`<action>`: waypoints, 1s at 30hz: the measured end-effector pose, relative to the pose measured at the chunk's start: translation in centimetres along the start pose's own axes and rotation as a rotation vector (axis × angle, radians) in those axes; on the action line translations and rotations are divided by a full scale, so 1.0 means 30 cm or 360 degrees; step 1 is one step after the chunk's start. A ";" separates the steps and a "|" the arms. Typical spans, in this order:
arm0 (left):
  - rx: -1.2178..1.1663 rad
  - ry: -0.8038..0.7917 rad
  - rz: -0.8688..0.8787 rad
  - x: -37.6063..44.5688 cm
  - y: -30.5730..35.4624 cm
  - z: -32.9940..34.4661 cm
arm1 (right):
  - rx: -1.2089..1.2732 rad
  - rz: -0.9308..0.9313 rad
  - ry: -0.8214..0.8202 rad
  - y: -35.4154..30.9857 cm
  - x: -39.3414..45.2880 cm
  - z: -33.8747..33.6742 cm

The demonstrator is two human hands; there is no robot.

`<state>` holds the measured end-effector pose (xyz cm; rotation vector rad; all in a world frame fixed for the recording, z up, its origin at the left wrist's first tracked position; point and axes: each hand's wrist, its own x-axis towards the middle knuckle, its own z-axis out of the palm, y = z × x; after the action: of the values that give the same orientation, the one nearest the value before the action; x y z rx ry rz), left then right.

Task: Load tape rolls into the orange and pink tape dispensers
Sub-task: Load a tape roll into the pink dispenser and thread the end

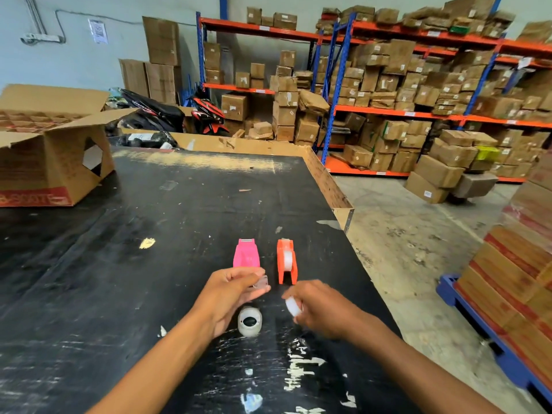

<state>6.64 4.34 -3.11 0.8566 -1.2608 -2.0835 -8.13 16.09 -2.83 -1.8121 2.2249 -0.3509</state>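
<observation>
The pink tape dispenser lies flat on the black table. To its right the orange tape dispenser stands on its edge with a clear roll inside it. My left hand hovers just in front of the pink dispenser and pinches a small clear piece of tape or wrapper. My right hand is closed around a white tape roll, slightly blurred. Another clear tape roll lies on the table between my hands.
An open cardboard box stands at the table's far left. A cardboard rim lines the table's far and right edges. Beyond it are shelves of cartons, a parked motorbike and a stacked blue pallet at right.
</observation>
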 end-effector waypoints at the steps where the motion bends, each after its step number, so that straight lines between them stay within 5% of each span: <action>1: 0.0003 -0.0005 0.0012 -0.006 0.004 -0.007 | -0.0080 -0.0049 -0.0112 -0.001 -0.008 0.008; 8: 0.0044 -0.0033 -0.0015 -0.051 0.004 -0.060 | -0.0042 -0.0066 -0.0418 -0.016 0.008 -0.027; 12: 0.0009 0.0019 0.0047 -0.067 0.003 -0.088 | 0.0204 -0.0052 -0.0282 -0.066 0.046 -0.044; 20: -0.0135 0.0116 0.0155 -0.102 -0.001 -0.155 | -0.0189 -0.0073 -0.0021 -0.211 0.127 0.120; 26: -0.0129 0.0187 0.0228 -0.112 0.000 -0.194 | 0.1193 0.0117 0.0104 -0.183 0.129 0.053; 30: -0.0134 0.0150 0.0279 -0.109 0.003 -0.184 | 0.1452 -0.0013 0.0175 -0.164 0.114 0.006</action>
<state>12.91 3.65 -4.21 0.7691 -1.1474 -1.9210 -4.23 11.76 -1.46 -1.2962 1.6504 -1.2402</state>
